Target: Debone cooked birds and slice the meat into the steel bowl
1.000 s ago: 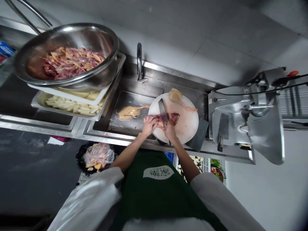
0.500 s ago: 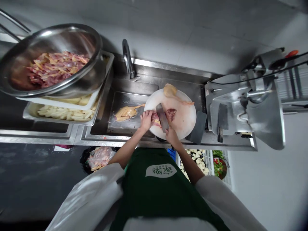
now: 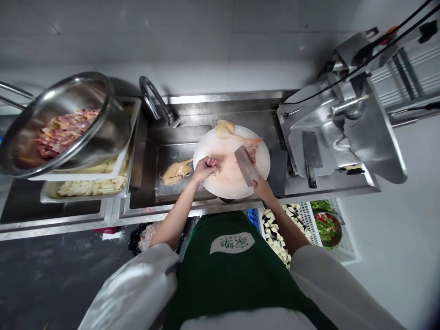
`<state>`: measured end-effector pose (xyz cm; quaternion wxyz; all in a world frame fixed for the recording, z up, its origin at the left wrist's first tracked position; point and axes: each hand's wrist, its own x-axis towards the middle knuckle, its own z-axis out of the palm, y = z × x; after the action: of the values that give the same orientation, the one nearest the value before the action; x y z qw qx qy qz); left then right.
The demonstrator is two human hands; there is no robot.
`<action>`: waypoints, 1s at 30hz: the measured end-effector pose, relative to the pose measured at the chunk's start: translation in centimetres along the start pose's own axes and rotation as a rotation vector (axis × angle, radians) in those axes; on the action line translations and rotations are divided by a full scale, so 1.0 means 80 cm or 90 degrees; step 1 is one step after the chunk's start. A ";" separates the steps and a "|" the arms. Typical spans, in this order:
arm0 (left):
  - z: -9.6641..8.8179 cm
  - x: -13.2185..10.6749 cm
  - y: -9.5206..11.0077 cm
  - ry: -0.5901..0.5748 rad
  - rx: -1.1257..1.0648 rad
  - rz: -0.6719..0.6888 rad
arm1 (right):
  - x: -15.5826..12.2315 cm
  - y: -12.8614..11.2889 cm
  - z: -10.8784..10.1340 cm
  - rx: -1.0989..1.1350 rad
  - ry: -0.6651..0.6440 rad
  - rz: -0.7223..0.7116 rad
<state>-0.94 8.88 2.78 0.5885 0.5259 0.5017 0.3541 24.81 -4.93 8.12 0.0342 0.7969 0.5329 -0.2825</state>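
On a round white cutting board (image 3: 220, 183), my left hand (image 3: 204, 169) is closed around a piece of red meat (image 3: 213, 162) near the left rim. My right hand (image 3: 263, 189) grips a cleaver (image 3: 245, 164) by its handle, the broad blade lying low over the right half of the board. Touching the blade's far side is a small pile of cut red meat (image 3: 253, 152). A pale yellow poultry leg piece (image 3: 227, 129) rests along the board's back edge. Left of the board, a similar poultry piece (image 3: 176, 173) lies in the sink (image 3: 165, 153).
At left, a large steel bowl (image 3: 117, 133) of cut meat sits tilted on trays, one with pale strips (image 3: 92, 183). A faucet (image 3: 156, 98) rises behind the sink. To the right stands a metal slicer (image 3: 374, 133), with another cleaver (image 3: 311, 153). Vegetable crates (image 3: 305, 220) are below.
The cleaver has moved right, and the cut meat lies farther right on the board. My left hand has drawn its meat piece left, away from the blade. The camera view has shifted.
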 end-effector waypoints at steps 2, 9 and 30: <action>0.022 -0.001 0.006 0.046 -0.081 -0.043 | -0.006 0.000 -0.002 0.010 -0.003 -0.030; 0.020 -0.027 -0.021 0.193 0.045 -0.225 | -0.047 0.000 0.015 0.016 0.002 -0.045; -0.138 -0.189 -0.085 0.415 0.140 -0.189 | -0.004 -0.116 -0.058 0.066 0.189 -0.221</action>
<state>-16.01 -3.81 0.08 0.3831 0.3670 0.7684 0.3580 18.56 0.44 14.50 -0.1346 0.7266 0.6462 -0.1905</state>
